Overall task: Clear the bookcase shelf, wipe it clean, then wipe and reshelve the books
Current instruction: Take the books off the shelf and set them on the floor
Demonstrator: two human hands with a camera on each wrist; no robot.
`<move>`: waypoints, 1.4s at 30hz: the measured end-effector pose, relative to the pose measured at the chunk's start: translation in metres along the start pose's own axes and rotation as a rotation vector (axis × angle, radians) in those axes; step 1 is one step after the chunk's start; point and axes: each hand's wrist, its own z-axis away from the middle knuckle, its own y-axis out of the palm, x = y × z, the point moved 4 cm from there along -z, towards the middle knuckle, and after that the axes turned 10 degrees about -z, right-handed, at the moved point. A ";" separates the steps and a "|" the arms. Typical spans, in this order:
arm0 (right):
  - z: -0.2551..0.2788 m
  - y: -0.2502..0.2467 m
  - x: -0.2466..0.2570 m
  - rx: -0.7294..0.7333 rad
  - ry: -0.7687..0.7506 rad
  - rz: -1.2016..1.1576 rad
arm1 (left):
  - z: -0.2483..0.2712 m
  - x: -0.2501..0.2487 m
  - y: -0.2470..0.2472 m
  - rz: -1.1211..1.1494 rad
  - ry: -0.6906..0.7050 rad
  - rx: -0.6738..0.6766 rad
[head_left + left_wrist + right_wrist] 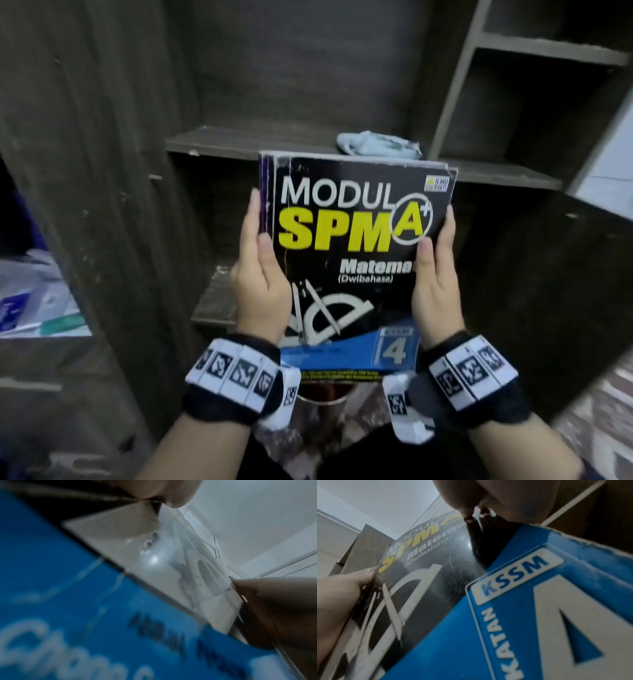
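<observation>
A black book (342, 260) titled "MODUL SPM A+" is held upright in front of the dark bookcase, cover facing me. My left hand (260, 233) grips its spine edge, thumb on the cover. My right hand (436, 240) grips the opposite edge the same way. A crumpled light blue cloth (376, 144) lies on the bookcase shelf (239, 142) just behind the book's top edge. The right wrist view shows the book (436, 568) close up, with the left hand (342, 588) on its far edge. A blurred blue cover (68, 588) fills the left wrist view.
The shelf holds nothing but the cloth. A lower shelf (219, 298) looks dusty. The left compartment holds white and blue packets (34, 301). Smaller open compartments (548, 102) stand at the upper right. A patterned heap (325, 428) lies below the book.
</observation>
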 end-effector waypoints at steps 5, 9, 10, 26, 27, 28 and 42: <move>0.016 -0.051 0.044 -0.104 0.000 0.121 | 0.003 -0.052 0.021 0.153 0.040 0.089; 0.035 -0.106 0.075 -0.196 0.019 0.240 | 0.017 -0.093 0.052 0.275 0.044 0.208; 0.042 -0.122 0.082 -0.216 0.024 0.287 | 0.024 -0.103 0.062 0.311 0.035 0.234; 0.205 -0.381 0.014 -0.577 0.643 0.724 | 0.296 -0.160 0.253 0.364 -0.337 0.953; 0.219 -0.386 -0.002 -0.588 0.714 0.714 | 0.312 -0.154 0.258 0.323 -0.357 1.004; 0.231 -0.390 -0.018 -0.606 0.781 0.707 | 0.327 -0.148 0.262 0.286 -0.373 1.051; 0.310 -0.400 -0.124 -0.678 1.179 0.701 | 0.429 -0.086 0.273 -0.090 -0.397 1.280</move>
